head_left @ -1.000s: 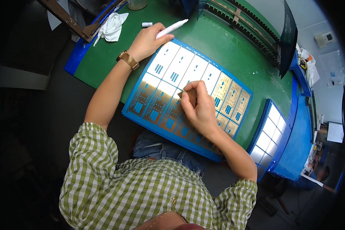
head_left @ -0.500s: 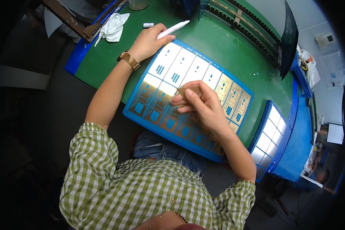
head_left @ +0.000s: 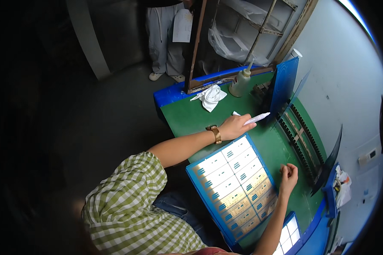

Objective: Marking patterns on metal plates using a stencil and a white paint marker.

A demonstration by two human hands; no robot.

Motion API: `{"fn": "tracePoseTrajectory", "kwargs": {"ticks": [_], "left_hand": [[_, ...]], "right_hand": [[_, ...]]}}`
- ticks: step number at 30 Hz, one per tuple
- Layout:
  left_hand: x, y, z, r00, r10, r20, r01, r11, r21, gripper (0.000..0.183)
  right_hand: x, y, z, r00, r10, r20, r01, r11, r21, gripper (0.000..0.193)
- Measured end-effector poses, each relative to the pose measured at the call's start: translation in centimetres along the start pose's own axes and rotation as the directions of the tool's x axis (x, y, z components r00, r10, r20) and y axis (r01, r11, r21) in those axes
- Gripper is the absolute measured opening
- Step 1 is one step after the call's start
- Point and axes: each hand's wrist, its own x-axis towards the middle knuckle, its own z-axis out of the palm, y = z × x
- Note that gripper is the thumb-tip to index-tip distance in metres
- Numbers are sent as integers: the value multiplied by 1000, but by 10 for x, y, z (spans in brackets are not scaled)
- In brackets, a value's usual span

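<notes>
My left hand (head_left: pixel 232 128), with a watch on its wrist, grips a white marker pen (head_left: pixel 257 118) whose tip points right. It rests at the far corner of a blue-edged circuit board panel (head_left: pixel 235 177), which bears rows of shiny metallic rectangles. Behind that hand lies a white pen cap (head_left: pixel 236 113). To the right of the panel, my right hand (head_left: pixel 289 177) hovers over the green tabletop (head_left: pixel 187 120) with its fingers curled together. Whatever its fingertips may pinch is too small to make out.
A white cloth (head_left: pixel 212 98) and a squeeze bottle (head_left: pixel 241 83) stand at the back. Upright blue panels (head_left: pixel 283 80) and a slotted rack (head_left: pixel 299 134) line the far side. Another panel (head_left: pixel 290 233) lies at lower right. A person (head_left: pixel 160 38) stands beyond the bench holding paper (head_left: pixel 183 26).
My view has swung left, bringing the standing person into sight. My right hand has moved off the panel to its right side; the small brown piece it held no longer shows. The left keeps the marker pen.
</notes>
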Motion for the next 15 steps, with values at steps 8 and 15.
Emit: {"fn": "tracePoseTrajectory", "kwargs": {"ticks": [8, 15], "left_hand": [[-4, 27, -22, 644, 101, 758, 571, 596, -565, 38], [-14, 38, -27, 376, 262, 889, 633, 627, -453, 37]], "right_hand": [[-42, -77, 38, 902, -431, 8, 419, 872, -255, 43], [-52, -121, 76, 796, -586, 151, 579, 664, -473, 22]]}}
